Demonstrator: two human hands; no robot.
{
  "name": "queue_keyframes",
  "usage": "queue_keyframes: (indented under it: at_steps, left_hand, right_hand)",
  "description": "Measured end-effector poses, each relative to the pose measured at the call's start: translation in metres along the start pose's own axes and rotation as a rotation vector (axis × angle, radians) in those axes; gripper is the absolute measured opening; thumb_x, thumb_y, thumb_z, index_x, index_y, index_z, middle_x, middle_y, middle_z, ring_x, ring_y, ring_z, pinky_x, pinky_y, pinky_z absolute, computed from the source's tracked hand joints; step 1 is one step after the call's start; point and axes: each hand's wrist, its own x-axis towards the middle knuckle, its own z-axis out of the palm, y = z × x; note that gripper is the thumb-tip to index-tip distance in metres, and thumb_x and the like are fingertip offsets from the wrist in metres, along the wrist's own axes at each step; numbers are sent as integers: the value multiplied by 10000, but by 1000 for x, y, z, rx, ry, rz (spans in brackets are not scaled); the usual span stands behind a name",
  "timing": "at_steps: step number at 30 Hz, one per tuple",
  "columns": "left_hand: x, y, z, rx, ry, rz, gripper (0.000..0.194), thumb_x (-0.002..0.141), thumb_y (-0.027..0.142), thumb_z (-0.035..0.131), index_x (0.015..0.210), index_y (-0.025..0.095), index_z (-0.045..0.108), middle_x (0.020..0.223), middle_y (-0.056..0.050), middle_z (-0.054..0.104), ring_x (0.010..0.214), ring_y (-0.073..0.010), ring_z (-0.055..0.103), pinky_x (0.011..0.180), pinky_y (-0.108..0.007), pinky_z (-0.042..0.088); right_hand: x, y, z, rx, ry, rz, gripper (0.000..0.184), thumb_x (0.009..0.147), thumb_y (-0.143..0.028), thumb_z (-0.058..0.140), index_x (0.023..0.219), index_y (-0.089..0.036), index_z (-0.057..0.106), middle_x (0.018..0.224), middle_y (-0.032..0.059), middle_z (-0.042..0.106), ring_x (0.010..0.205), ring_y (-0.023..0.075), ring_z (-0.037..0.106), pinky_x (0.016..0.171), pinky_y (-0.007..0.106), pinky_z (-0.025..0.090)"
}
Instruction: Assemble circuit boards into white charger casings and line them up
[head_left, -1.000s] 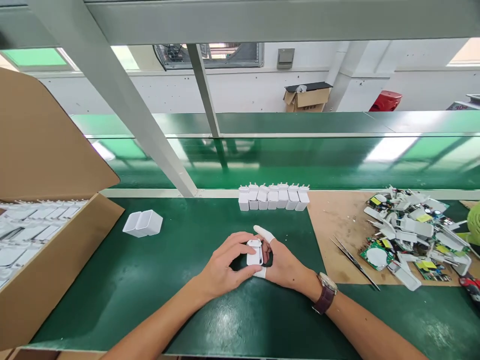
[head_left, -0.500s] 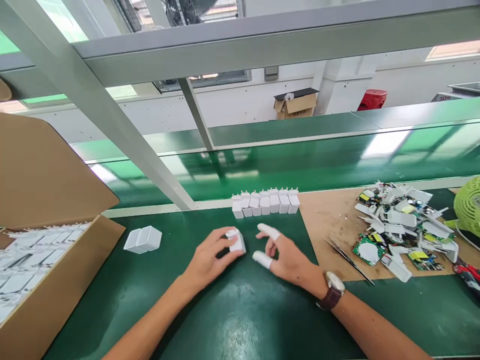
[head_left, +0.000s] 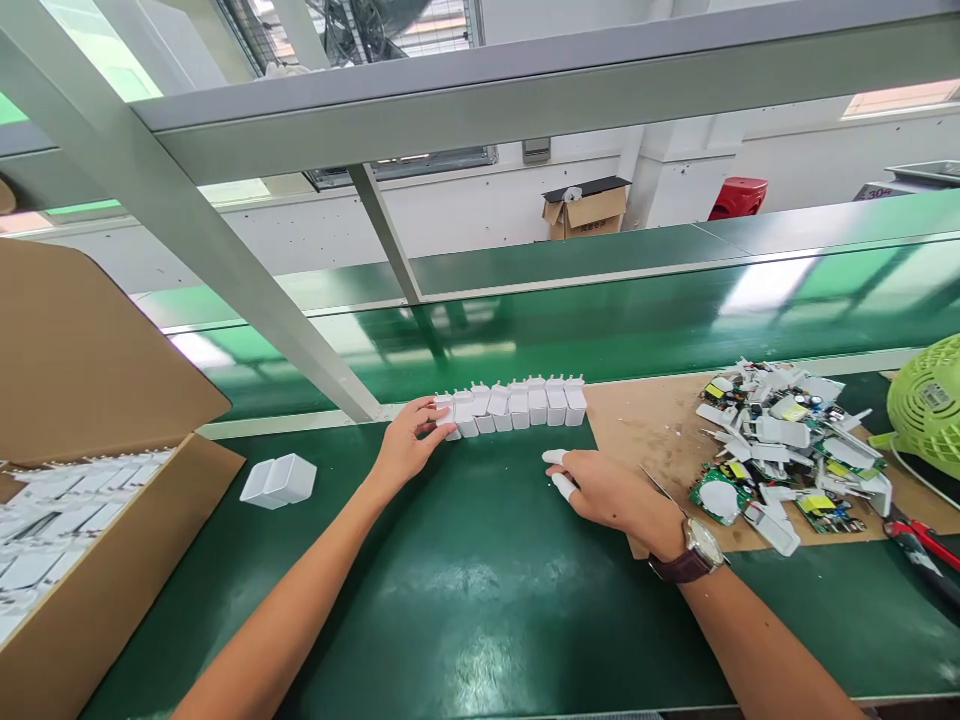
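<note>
My left hand point(head_left: 405, 448) grips a white plug-in charger case point(head_left: 445, 412) between thumb and fingers, at the left end of a row of similar white charger cases point(head_left: 517, 408). The cases stand side by side near the back edge of the green bench, small pins sticking up. Over the bench to the right hovers my right hand point(head_left: 611, 490), holding nothing, thumb and forefinger apart in white finger cots. Metal tweezers point(head_left: 655, 482) lie partly hidden behind that wrist. Two white empty-looking shells point(head_left: 279, 481) sit left of my left hand.
At the left stands an open cardboard box point(head_left: 161, 545) full of white cases. On a brown board point(head_left: 619, 420) at the right lies a heap of circuit boards and white casing parts point(head_left: 787, 440). Red-handled pliers point(head_left: 919, 555) and a lime-green fan point(head_left: 926, 400) are beyond it.
My left hand has carried the charger case away from me and leftward to the row's left end. My right hand has moved right, away from it.
</note>
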Motion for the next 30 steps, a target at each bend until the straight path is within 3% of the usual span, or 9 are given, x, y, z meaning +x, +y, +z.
queue_keyframes:
  at_steps: [4,8,12,15,20,22,25,27,30]
  left_hand:
    - [-7,6,3,-32,0,-8,671,837,757,626,1118,161,753,1387,-174,621,1205,-300,665,1015,-496,601]
    - [-24,18,-10,-9,-41,30,624,896,680,616,1277,191,684,1528,-160,514,1283,-301,624,1037,-485,586]
    - [-45,22,-47,232,71,85,484,945,608,592,1248,243,690,1526,-100,528,1373,-319,547,1156,-528,469]
    - [-61,6,-86,407,219,84,428,960,584,561,1186,250,702,1481,-93,563,1359,-331,549,1166,-544,439]
    - [-90,-40,-134,644,293,-140,550,921,629,554,1253,204,663,1464,-180,564,1355,-449,510,1078,-661,448]
    - [-101,-54,-136,645,270,-181,578,921,619,550,1283,177,641,1435,-207,585,1340,-444,525,1064,-632,471]
    - [-112,-65,-128,649,297,-97,478,953,560,517,1233,196,652,1374,-175,635,1328,-396,548,1092,-586,463]
    - [-116,-66,-121,642,323,-38,410,971,509,502,1201,210,663,1354,-155,648,1312,-380,563,1096,-579,466]
    - [-119,-62,-114,567,322,78,319,989,431,502,1171,235,675,1328,-127,661,1270,-347,603,1077,-533,509]
  right_hand:
    - [-2,0,2,-70,-11,-44,224,978,-165,484,1029,-197,700,895,87,718,810,239,675,681,316,426]
    - [-6,-4,-6,-144,-96,-81,189,914,-122,541,939,-215,704,861,75,679,752,229,654,619,313,387]
    - [-14,-9,-3,-211,-124,-138,165,930,-162,533,939,-185,697,888,104,670,762,246,652,653,336,443]
    - [-13,-14,7,-205,-78,-147,251,956,-160,472,1064,-141,698,909,133,667,792,271,653,708,380,506]
    - [9,-24,25,101,98,-210,509,975,-96,377,1471,-148,480,1137,145,657,1049,260,645,926,416,556]
    - [19,-27,32,94,58,-209,537,918,-42,402,1432,-135,526,1146,153,643,1061,263,637,926,416,561]
    - [25,-29,40,-10,-13,-195,510,867,-23,451,1341,-131,606,1105,149,641,994,265,636,883,416,561]
    - [24,-29,39,39,60,-196,487,906,-69,464,1370,-162,579,1103,126,648,976,252,635,886,411,557]
    - [26,-24,16,154,295,-139,449,941,-146,487,1377,-225,559,1076,83,654,975,238,627,909,411,548]
